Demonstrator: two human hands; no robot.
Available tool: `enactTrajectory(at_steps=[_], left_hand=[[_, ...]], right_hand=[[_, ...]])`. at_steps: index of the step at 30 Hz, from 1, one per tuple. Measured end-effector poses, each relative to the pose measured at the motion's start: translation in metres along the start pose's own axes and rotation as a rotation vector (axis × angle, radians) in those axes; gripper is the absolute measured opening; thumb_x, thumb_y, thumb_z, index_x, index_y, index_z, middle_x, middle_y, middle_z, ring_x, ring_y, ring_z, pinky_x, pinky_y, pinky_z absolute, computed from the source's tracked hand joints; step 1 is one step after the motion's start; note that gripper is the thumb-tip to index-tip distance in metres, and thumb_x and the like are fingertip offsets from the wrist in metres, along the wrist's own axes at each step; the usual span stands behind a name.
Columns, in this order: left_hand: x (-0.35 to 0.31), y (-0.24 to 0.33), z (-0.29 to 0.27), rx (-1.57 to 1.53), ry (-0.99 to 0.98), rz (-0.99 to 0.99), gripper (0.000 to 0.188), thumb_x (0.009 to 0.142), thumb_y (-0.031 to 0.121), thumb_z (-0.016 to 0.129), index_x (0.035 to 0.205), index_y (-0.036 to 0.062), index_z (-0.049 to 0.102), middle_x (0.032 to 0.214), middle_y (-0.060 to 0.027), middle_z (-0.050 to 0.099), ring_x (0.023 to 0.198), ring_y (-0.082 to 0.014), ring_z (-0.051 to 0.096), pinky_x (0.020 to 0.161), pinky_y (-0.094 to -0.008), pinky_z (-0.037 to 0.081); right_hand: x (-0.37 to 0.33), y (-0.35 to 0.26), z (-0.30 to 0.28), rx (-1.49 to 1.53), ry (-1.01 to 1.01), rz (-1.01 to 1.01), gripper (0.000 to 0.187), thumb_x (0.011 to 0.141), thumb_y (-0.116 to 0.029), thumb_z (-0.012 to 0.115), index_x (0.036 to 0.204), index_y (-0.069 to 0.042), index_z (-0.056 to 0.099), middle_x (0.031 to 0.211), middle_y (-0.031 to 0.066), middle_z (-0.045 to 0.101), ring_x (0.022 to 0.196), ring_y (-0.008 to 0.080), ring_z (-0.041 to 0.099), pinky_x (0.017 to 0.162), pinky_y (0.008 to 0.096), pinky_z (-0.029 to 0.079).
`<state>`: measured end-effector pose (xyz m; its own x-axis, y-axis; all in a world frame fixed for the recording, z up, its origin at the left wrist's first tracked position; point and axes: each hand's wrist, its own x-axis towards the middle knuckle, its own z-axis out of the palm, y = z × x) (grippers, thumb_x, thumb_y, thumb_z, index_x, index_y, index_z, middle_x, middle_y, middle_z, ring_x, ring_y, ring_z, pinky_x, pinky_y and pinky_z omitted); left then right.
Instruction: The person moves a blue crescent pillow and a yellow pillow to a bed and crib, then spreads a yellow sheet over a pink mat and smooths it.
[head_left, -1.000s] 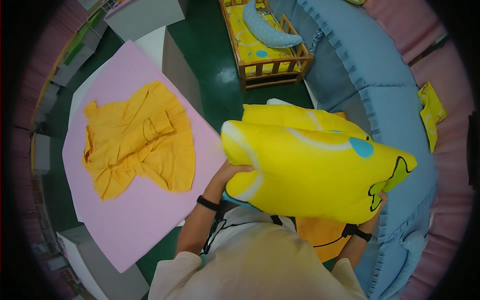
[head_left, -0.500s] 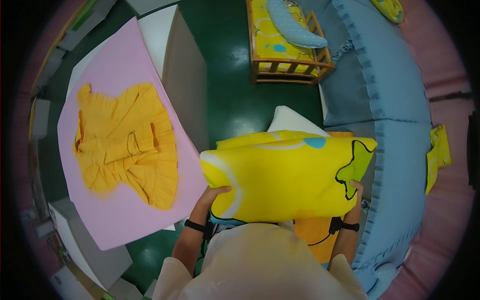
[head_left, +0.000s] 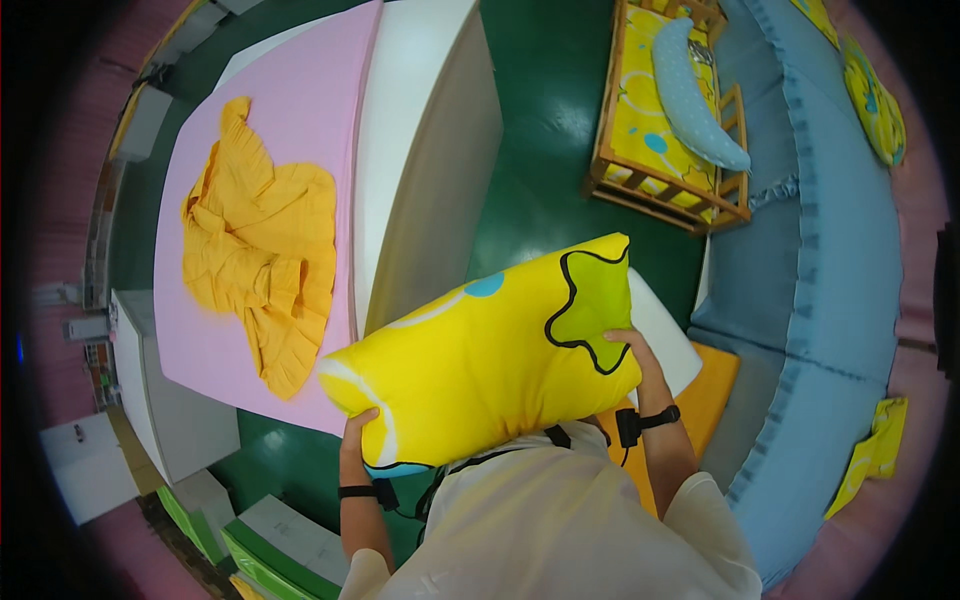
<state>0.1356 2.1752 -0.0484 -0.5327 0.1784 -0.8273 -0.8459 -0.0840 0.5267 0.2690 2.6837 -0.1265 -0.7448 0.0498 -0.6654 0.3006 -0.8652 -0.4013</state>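
Note:
A thick yellow quilt (head_left: 470,350), apparently folded, is held up in front of my body. It carries a green star shape outlined in black, white curves and a blue dot, and slants upward to the right. My left hand (head_left: 361,430) grips its lower left corner, thumb on top. At the right end, my right hand (head_left: 625,345) clasps it by the star, the fingers beneath out of sight. On the pink-topped table (head_left: 200,360) to the left lies a crumpled orange-yellow ruffled garment (head_left: 265,240).
A small wooden doll-sized bed (head_left: 650,200) with yellow bedding and a pale blue crescent pillow (head_left: 690,95) stands at the far right. A blue padded sofa (head_left: 840,270) runs along the right side. Behind the quilt are a white board-like piece (head_left: 665,335) and an orange mat (head_left: 710,395).
My body has turned right, so the table and small bed sit differently in view. The quilt has tilted, its right end now higher, with both hands still gripping it.

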Motion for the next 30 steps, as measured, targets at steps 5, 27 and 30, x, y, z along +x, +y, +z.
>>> enactTrajectory(at_steps=[5,27,30], left_hand=[[0.022,0.028,0.048,-0.038,-0.039,0.103,0.058,0.074,0.004,0.067,0.129,-0.0002,0.047,0.116,-0.013,0.06,0.102,-0.0298,0.06,0.088,-0.0385,0.05],[0.321,0.268,0.487,0.603,-0.466,-0.05,0.052,0.077,0.01,0.07,0.125,0.0005,0.051,0.114,-0.0135,0.062,0.098,-0.0278,0.063,0.088,-0.0359,0.051],[0.37,0.287,0.545,0.606,-0.512,-0.073,0.05,0.08,0.014,0.07,0.124,-0.0005,0.051,0.112,-0.0136,0.063,0.097,-0.027,0.063,0.086,-0.0354,0.052]], right_hand=[[0.021,-0.046,-0.006,0.067,-0.017,0.015,0.051,0.073,-0.001,0.063,0.124,0.001,0.053,0.11,0.0155,0.065,0.095,0.0309,0.064,0.084,0.035,0.052],[0.101,-0.284,-0.121,0.206,0.412,-0.392,0.052,0.077,-0.005,0.064,0.127,0.0,0.051,0.117,0.0122,0.061,0.104,0.0269,0.06,0.09,0.0349,0.047],[0.119,-0.374,-0.089,-0.037,0.518,-0.456,0.058,0.077,-0.003,0.066,0.132,0.0,0.047,0.121,0.0098,0.059,0.11,0.0238,0.056,0.095,0.0311,0.042]])
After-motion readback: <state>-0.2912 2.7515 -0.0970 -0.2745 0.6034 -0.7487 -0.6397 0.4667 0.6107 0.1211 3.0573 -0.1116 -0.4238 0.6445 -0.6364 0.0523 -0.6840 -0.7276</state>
